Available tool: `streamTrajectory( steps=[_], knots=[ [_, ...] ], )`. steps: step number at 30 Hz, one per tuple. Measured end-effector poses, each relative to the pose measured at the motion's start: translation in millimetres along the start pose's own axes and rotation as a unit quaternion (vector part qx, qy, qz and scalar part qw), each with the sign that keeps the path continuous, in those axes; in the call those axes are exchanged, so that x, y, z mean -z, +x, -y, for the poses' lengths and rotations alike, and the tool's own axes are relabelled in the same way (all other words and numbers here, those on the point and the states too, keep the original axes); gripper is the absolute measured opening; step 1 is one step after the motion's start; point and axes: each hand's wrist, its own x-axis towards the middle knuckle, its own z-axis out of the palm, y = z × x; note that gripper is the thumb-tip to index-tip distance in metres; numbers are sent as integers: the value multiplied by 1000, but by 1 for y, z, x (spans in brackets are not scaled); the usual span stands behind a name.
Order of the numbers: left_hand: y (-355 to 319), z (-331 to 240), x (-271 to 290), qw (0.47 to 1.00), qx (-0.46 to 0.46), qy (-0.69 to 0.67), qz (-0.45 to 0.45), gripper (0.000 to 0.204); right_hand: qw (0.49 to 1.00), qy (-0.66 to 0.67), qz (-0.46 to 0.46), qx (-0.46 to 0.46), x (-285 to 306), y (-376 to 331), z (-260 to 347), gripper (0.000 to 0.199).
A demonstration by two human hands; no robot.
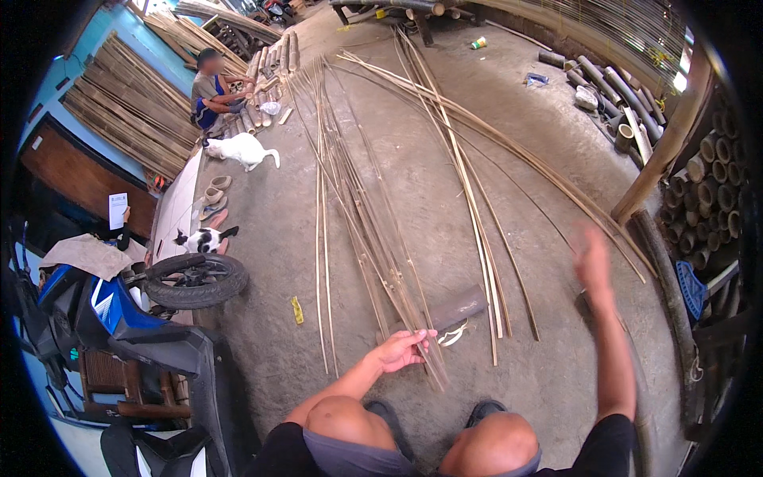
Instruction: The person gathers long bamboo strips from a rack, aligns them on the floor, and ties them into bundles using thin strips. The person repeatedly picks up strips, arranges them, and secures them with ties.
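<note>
My left hand [404,350] is closed round the near ends of several long, thin bamboo strips [372,246], just in front of my knees. The strips run far across the concrete floor. Beneath them lies a short bamboo section [457,308], with a pale curled shaving [453,335] beside it. My right hand [592,261] is stretched out to the right, near a dark thin strip and the longer strips [540,163] fanned there. Motion smears its fingers, so I cannot tell whether it grips anything. Between my hands lie more pale bamboo strips [467,187].
A motorbike [171,350] stands close on my left. Beyond it are a black-and-white cat [205,239], a white cat [245,149] and a seated person [213,91] beside cut bamboo. On the right are a wooden post [664,151], stacked bamboo tubes [707,191] and a blue basket [690,288].
</note>
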Motion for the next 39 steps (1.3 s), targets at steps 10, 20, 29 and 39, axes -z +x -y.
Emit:
streamTrajectory(
  steps=[10,20,29,39],
  knots=[
    [-18,-1,-1,999,-34,-19,29,43,803,435,353,-202,-171,-128,222,42],
    [-35,3,26,991,-83,-47,-98,37,924,348,133,-86,-53,-150,251,39],
    [-35,7,38,970,-135,-104,-174,32,950,234,162,-128,-53,-180,194,32],
    [-38,7,36,963,-158,-109,-192,28,979,178,76,-69,-96,-154,172,32]
  ],
)
